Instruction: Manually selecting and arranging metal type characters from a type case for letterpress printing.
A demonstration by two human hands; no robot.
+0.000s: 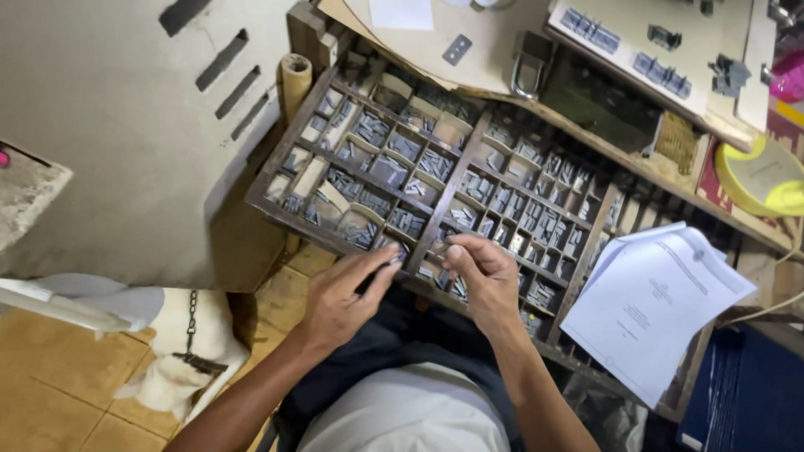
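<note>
While the left hand [339, 297] is rested with loosely open fingers on the wooden tray [276, 180] at frame centre, a small metal piece [441, 249] is pinched by the right hand [486, 280].

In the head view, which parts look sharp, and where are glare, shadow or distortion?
Head view: the wooden type case and both hands, left hand and right hand, are fairly sharp; the paper stack glares white; the lower right is in deep shadow; straight edges bend toward the frame's borders.

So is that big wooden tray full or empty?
Mostly full: the tray has small grey metal pieces in nearly every compartment.
</note>
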